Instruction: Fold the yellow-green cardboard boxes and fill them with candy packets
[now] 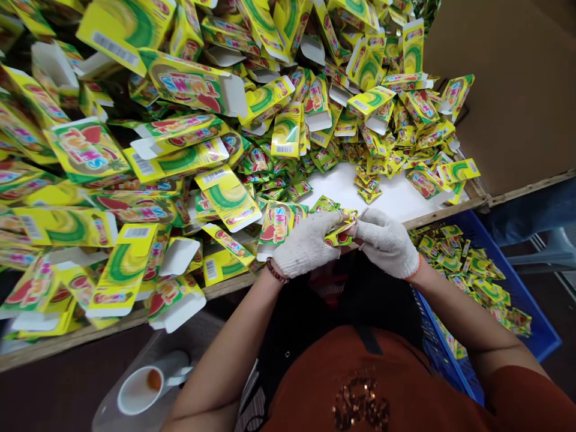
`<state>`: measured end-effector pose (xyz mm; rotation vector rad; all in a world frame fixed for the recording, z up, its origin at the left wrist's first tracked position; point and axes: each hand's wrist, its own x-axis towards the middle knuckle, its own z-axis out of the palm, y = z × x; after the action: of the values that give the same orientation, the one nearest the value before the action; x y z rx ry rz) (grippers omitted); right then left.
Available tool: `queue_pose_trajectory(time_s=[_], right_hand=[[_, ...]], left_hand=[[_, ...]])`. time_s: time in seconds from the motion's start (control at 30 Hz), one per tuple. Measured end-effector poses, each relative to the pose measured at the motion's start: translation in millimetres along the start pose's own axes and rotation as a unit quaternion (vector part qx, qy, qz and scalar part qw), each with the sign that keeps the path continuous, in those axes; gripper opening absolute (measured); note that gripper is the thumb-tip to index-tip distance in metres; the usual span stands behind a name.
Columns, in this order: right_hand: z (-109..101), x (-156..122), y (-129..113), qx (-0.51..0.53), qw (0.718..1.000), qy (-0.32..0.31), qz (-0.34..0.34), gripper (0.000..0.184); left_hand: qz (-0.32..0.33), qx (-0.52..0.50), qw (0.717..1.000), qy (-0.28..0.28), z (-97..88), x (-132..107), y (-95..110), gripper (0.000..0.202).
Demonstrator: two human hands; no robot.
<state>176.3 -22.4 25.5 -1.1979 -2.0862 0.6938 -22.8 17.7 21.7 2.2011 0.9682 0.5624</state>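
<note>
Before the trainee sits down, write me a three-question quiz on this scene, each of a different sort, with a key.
1. True or false: a yellow packet shows between the left hand and the right hand.
2. Choose: what colour is the crate? A red, B blue, C white.
3. Answer in words: where is the beaded bracelet worn?

Key: 1 true; 2 B; 3 on the left wrist.

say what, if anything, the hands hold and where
Yellow packaging, held at its left end by the left hand, with the right hand at its right end; exact grip unclear.
</note>
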Motion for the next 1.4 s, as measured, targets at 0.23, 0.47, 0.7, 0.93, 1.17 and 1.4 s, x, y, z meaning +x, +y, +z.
queue_pose_trajectory(time_s=[0.23,0.47,0.7,0.93,1.17,1.4], right_hand=[[-12,6,-26,-0.105,0.991,-0.083,-0.018,0.023],[-28,29,-49,-0.124,0.957,-0.260,-0.028,0.025],[-25,48,-44,-0.096,0.938,-0.333,0.017,0.016],[-14,57,-34,-0.135,0.971,-0.191,0.042,0.015],[-8,17,-10,-0.016,0.987,0.142,0.073,0.007],[21,12,22,0.221,0.945,0.174,0.165,0.039]], left_hand=[[-0.017,-0.088,0.996,-0.008,10.3,4,-8,0.033],[0.001,-0.124,0.992,-0.018,7.3,-2,-8,0.024],[0.008,-0.113,0.994,-0.004,10.4,-1,-12,0.034],[-0.099,-0.065,0.967,0.226,23.7,-16,-7,0.018],[-0.136,-0.143,0.964,0.177,16.6,-16,-7,0.014],[-0.109,-0.246,0.942,0.201,22.7,0,-15,0.020]])
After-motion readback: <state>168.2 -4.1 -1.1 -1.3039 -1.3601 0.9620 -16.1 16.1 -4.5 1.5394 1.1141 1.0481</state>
